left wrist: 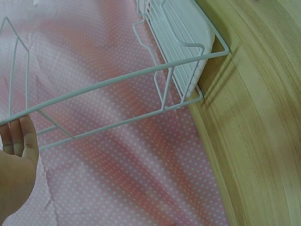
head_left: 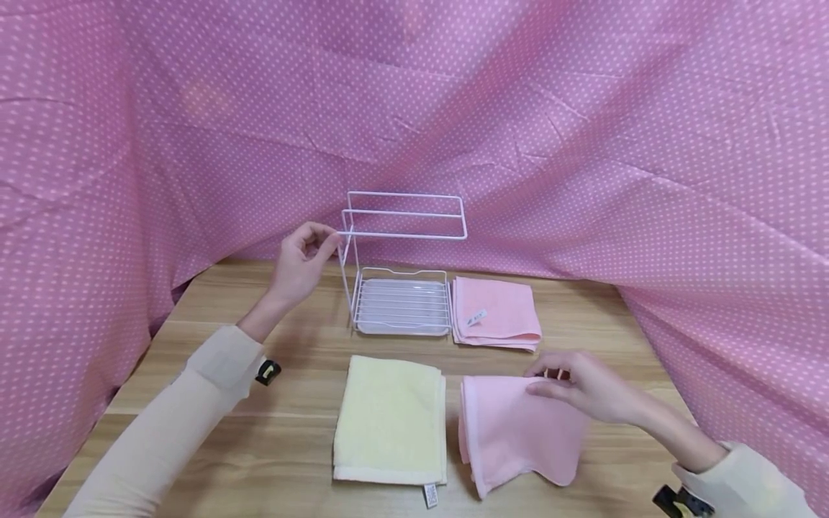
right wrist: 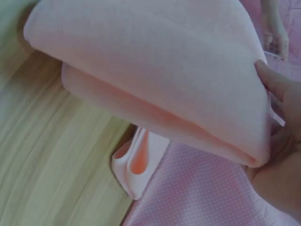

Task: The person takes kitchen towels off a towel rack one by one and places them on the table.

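My left hand [head_left: 301, 262] pinches the upper left corner of a white wire rack [head_left: 404, 235], which has open bars on top and a white tray [head_left: 401, 309] at its base. In the left wrist view the fingers [left wrist: 29, 136] bend against the rack's wire frame [left wrist: 117, 82]. My right hand [head_left: 586, 385] grips the top edge of a folded pink towel [head_left: 518, 432], which hangs down in front of it. The right wrist view has the thumb [right wrist: 273, 80] on one face of this towel [right wrist: 155, 61], with the other fingers partly hidden behind it.
A folded yellow towel [head_left: 390, 421] with a small label lies on the wooden table [head_left: 291, 446], left of the held towel. Another folded pink towel [head_left: 499, 309] lies right beside the rack. Pink dotted cloth [head_left: 414, 108] hangs behind the table and along its sides.
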Tool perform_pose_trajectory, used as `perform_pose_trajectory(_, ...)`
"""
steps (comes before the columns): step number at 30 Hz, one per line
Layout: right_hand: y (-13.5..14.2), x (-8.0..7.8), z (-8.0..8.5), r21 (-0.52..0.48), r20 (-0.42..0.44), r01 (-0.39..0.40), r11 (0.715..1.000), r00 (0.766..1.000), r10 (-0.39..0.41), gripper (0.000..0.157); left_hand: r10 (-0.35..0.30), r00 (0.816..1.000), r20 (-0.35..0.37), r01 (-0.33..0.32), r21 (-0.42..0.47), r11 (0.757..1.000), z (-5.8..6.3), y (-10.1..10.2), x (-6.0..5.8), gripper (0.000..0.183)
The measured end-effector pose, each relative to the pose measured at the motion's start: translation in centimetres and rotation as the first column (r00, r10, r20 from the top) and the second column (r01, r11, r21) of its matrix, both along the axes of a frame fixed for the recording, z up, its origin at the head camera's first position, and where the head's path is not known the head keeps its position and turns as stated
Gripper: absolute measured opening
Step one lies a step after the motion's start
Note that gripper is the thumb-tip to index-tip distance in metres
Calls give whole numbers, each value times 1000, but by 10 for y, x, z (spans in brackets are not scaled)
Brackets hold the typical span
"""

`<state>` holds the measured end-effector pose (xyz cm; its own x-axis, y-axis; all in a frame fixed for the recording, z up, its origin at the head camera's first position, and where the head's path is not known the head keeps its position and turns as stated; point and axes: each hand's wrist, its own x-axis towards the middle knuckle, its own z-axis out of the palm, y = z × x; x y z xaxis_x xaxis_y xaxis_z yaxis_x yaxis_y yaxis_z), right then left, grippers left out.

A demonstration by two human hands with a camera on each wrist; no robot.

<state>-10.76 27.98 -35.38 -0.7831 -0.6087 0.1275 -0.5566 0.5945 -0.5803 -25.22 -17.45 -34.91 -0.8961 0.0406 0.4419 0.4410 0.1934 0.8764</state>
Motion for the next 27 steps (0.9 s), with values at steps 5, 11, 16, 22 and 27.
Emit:
perform_pose_trajectory(5, -1, -18, -9, 24, 17, -2, 1000, 1000, 1, 6, -11, 1000, 11, 10, 15, 1000, 0, -1, -1, 25)
perform_pose_trajectory(11, -1, -36, -22, 52, 34, -4, 999, 999, 3, 3, -14, 1000, 6, 14, 15, 1000, -1, -2, -3, 25)
perform_pose_trajectory(16, 1, -51, -37, 71, 67, 0, 998, 998, -5, 4, -16, 1000, 2, 16, 18, 1000, -1, -2, -3, 26)
perform_pose_trajectory(22, 8, -64, -59, 72, 101, 28, 997, 994, -35, 5, -21, 1000, -1, 21, 30, 999, -2, -1, -3, 24)
perform_pose_trajectory(27, 12, -71, -74, 60, 116, 60, 996, 991, -67, 5, -21, 1000, 1, 21, 27, 999, -2, -1, -3, 24)
